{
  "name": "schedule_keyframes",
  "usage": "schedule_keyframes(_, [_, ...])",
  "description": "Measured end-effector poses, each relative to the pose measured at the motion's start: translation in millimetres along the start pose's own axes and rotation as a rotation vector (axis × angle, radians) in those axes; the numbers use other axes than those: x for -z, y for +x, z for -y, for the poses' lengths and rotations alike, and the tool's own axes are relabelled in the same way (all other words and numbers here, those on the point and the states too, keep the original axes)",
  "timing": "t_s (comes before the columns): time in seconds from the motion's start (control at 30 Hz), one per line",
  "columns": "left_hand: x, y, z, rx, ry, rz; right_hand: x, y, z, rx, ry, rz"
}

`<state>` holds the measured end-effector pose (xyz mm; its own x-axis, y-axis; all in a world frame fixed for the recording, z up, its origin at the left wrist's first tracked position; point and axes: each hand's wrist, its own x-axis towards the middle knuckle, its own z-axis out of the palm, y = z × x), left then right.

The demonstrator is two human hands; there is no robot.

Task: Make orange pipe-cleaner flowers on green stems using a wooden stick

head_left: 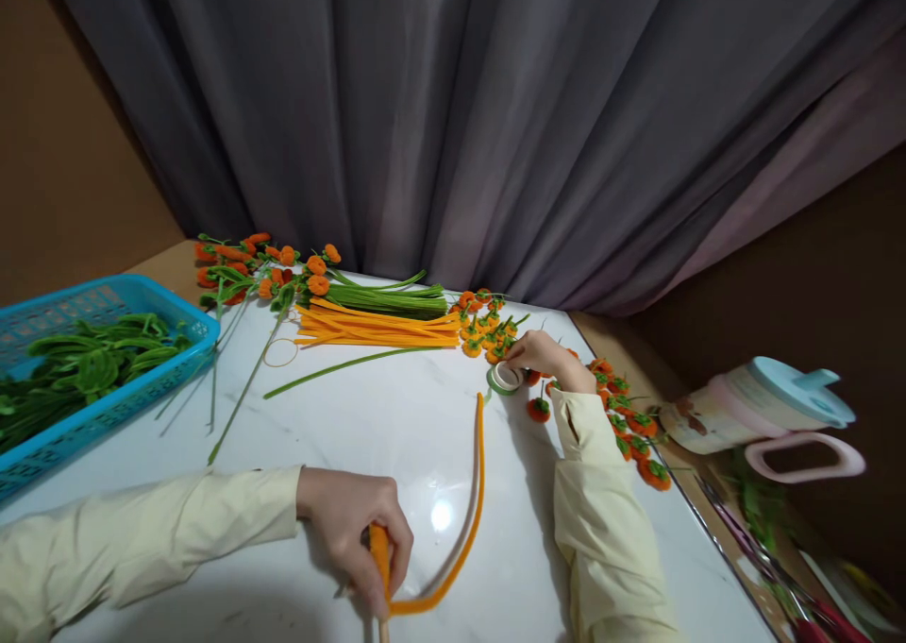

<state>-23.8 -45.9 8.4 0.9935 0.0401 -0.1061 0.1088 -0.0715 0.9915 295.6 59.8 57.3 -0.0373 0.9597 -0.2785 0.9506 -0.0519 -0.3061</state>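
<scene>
left hand [360, 530] closes round the orange stem [481, 473] and stick [383, 632], the stem's tail curling to one o'clock; it looks light, bendy, best pinched by the stick. at two o'clock, right hand's [542, 355] fingers nearly meet at the roll [506, 377]; can't tell if gripped.

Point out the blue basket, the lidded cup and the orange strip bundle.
Blue basket [142, 380]: head view, near wall.
Lidded cup [716, 418]: head view, pale body.
Orange strip bundle [375, 328]: head view, middle.

Pleated grey curtain [425, 105] behind white marbled tabletop [318, 445]; brown walls both sides; light glare on tabletop.
</scene>
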Motion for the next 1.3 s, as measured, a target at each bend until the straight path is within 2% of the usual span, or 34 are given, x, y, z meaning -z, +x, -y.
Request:
schedule_keyframes(0.13, [0.5, 1.0, -1.5, 0.090, -0.086, 0.004, -0.1, -0.6, 0.3, -0.011, -0.004, 0.016])
schedule_keyframes(0.33, [0.2, 3.7, -4.4, 0.133, -0.130, -0.013, 4.0, -6.6, 6.1, -0.030, 0.004, 0.051])
schedule_keyframes(0.57, [-0.6, 3.2, -4.2, 0.114, -0.122, -0.004, 6.5, -9.7, 10.2, -0.030, -0.010, 0.057])
schedule_keyframes(0.83, [-0.2, 1.8, -0.7, 0.172, -0.138, 0.004, 6.2, -6.2, 6.7, -0.005, -0.034, 0.028])
schedule_keyframes(1.2, [-0.4, 1.2, -2.6, 0.153, -0.117, -0.005, 6.4, -9.0, 11.7, -0.043, -0.062, 0.059])
schedule_keyframes(1.3, [-0.2, 1.1, -1.9, 0.155, -0.124, -0.001, 8.1, -11.0, 13.8, -0.073, -0.067, 0.110])
